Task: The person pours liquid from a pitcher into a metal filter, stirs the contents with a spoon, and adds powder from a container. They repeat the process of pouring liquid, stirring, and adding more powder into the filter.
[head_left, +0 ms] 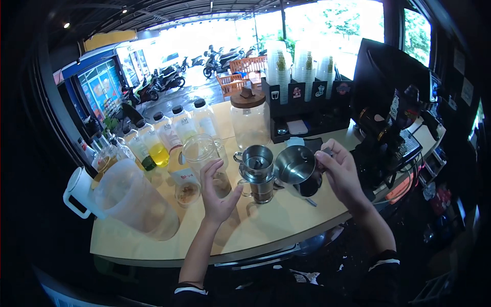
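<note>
My right hand (338, 166) is closed round the handle of a stainless steel cup (295, 166), its open mouth tilted toward me. Just left of that cup, a metal drip coffee filter (257, 159) with a side handle sits on top of a handled cup (263, 191). My left hand (219, 197) is raised over the counter, fingers stretched up and thumb apart, with nothing in its grasp. Behind its fingertips stands a clear glass jar (199, 148) with a handle. A small glass (187, 193) with brown residue is to the left of this hand.
A large plastic pitcher (135, 199) stands at the counter's left, its white handled lid (77, 192) beside it. Several capped bottles (180, 122) line the back. Behind the filter are a wooden-lidded jar (249, 120) and a black cup rack (312, 100). Dark machinery (383, 120) occupies the right.
</note>
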The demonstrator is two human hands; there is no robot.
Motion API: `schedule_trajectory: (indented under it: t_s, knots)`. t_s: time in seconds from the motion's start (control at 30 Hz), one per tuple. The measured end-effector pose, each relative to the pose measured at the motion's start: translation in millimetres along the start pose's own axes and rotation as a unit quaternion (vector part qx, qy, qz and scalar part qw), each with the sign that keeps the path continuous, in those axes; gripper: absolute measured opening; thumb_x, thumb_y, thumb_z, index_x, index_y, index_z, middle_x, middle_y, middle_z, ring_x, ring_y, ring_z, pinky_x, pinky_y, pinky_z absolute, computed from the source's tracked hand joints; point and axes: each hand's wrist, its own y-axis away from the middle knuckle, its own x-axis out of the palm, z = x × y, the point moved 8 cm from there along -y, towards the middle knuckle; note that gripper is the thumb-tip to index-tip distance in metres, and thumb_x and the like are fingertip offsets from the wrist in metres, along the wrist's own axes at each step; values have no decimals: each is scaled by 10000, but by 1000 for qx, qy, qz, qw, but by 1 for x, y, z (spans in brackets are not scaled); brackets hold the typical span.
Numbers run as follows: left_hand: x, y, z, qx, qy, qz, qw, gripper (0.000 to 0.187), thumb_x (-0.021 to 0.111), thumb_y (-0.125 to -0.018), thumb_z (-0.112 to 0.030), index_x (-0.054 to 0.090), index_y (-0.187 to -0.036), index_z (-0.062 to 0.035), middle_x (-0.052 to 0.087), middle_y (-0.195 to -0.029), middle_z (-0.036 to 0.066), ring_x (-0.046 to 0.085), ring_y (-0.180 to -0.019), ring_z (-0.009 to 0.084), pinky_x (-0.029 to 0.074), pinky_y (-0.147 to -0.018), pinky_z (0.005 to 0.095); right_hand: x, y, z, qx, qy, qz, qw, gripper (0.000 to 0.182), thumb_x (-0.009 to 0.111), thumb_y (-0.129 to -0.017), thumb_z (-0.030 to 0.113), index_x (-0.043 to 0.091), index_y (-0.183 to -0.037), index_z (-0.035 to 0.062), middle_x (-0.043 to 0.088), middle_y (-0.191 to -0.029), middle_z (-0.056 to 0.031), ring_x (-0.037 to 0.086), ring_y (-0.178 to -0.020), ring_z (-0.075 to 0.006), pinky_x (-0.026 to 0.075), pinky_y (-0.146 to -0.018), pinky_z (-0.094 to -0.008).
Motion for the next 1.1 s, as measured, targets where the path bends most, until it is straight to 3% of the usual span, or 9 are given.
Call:
schedule_trajectory:
  t_s: [0.13,0.33,0.4,0.5,0.8,0.87,0.93,1.1]
  knots:
    - [26,-3,4,-57,-2,37,998,759,809,-689,-303,442,-1303,-51,445,-1286,147,441,-1226,304,356,-1042,411,-21,-24,2,16,19,46,999,145,598,-925,96,469,-863,74,592,-778,-12,567,-695,-46,463,-600,-199]
    - [47,-29,2,-44,-53,96,993,915,859,-602,-379,414,-1334,-56,434,-1323,152,450,-1226,305,362,-1043,427,-27,-63,-8,21,6,66,998,154,599,-925,91,470,-847,64,597,-777,-18,576,-704,-40,526,-647,-208]
    - [61,-33,6,-91,-93,181,975,944,868,-558,-421,440,-1317,-59,485,-1288,141,477,-1198,306,363,-1029,433,-18,-72,-8,12,-12,99,995,159,601,-923,87,475,-831,59,595,-776,-14,574,-710,-37,523,-648,-199]
    - [68,-40,12,-79,-145,198,966,896,888,-530,-363,493,-1269,-47,568,-1180,125,548,-1112,283,412,-992,413,-13,-87,-13,19,7,68,997,174,624,-911,90,483,-815,55,589,-754,-5,560,-694,-27,492,-609,-183]
    - [69,-43,12,-66,-78,156,982,816,887,-510,-316,535,-1194,-46,599,-1119,103,570,-1059,256,427,-960,384,9,-118,-10,-23,88,106,990,190,666,-874,82,494,-801,49,566,-699,25,487,-594,17,371,-509,-143]
    - [68,-43,10,-55,-85,149,984,808,889,-503,-308,537,-1183,-50,598,-1120,97,567,-1061,252,422,-962,380,12,-123,-10,-25,96,121,988,185,664,-872,74,493,-805,48,567,-697,26,499,-603,14,383,-514,-144]
    - [68,-43,10,-62,-37,137,988,794,873,-497,-292,529,-1177,-68,576,-1119,86,542,-1071,259,354,-987,396,16,-124,-6,-29,106,135,985,182,662,-871,67,492,-810,46,567,-695,27,510,-611,12,394,-519,-145]
    - [70,-45,9,-59,-48,134,988,806,873,-490,-280,514,-1181,-74,574,-1111,82,536,-1077,257,344,-988,402,27,-127,-2,-25,112,148,982,191,663,-857,38,476,-817,36,568,-734,14,554,-670,0,444,-552,-153]
